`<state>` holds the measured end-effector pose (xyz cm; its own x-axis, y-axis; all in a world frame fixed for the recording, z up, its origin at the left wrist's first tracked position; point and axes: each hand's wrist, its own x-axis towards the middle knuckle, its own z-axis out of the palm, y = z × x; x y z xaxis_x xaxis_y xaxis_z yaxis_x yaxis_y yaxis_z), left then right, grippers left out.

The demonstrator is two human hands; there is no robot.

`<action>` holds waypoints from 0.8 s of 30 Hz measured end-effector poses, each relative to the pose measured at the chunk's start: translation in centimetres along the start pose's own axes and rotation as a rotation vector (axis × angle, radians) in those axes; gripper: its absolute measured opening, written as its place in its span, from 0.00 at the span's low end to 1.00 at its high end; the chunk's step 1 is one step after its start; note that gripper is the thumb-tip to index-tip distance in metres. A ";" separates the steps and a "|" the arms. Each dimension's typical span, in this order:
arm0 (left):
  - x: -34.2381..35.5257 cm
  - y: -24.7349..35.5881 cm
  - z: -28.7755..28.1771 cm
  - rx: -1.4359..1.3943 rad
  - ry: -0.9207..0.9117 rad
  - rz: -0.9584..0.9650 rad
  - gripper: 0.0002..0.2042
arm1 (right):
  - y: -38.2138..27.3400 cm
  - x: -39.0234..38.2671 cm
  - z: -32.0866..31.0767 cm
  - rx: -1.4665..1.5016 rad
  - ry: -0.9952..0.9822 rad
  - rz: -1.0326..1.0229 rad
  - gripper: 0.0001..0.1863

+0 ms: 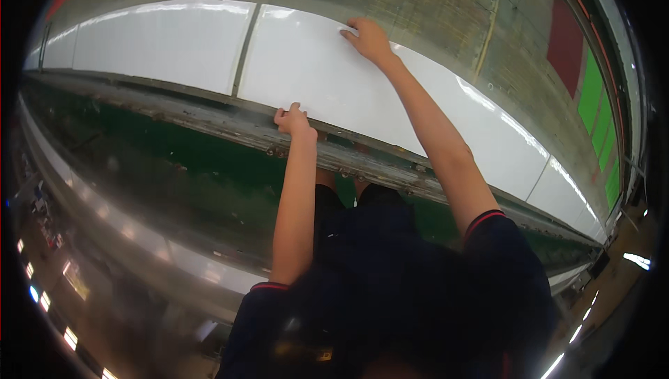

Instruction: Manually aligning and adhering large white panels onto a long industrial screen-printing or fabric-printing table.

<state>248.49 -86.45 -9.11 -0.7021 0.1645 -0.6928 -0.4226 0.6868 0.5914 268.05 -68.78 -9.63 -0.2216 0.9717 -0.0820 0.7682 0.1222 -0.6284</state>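
A long, glossy white panel lies in front of me, its far edge curving away to the right in this view. My left hand is at the panel's near edge, by its left end, with fingers curled in on that edge. Over at the far edge, my right hand has its thumb and fingers bent around the rim; the fingertips are partly hidden. The right forearm reaches across the white surface. A narrow dark gap separates this panel from another white panel on the left.
Past the panels stretches a worn grey-brown surface with dark red and green patches at the right. A metal rail runs along the near side, above a green floor. Behind me curves a pale, shiny band.
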 end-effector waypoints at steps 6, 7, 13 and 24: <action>2.3 -0.8 -2.3 -0.275 -0.067 -0.074 0.27 | -1.0 -1.4 0.1 -0.007 0.059 -0.019 0.13; 3.0 -0.9 -2.5 -0.274 -0.076 -0.103 0.22 | -0.7 -1.5 0.1 -0.028 0.070 0.006 0.13; 4.5 -1.5 -2.3 -0.217 -0.132 -0.106 0.10 | 0.4 -1.3 1.0 -0.080 0.116 0.067 0.17; 1.6 -3.9 -11.0 0.084 -0.465 0.146 0.22 | 9.6 -9.2 -7.9 -0.157 -0.061 0.390 0.26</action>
<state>242.69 -96.61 -8.01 -0.4122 0.5490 -0.7271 -0.2774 0.6846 0.6741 282.19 -74.96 -8.83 0.0720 0.9382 -0.3386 0.8827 -0.2180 -0.4163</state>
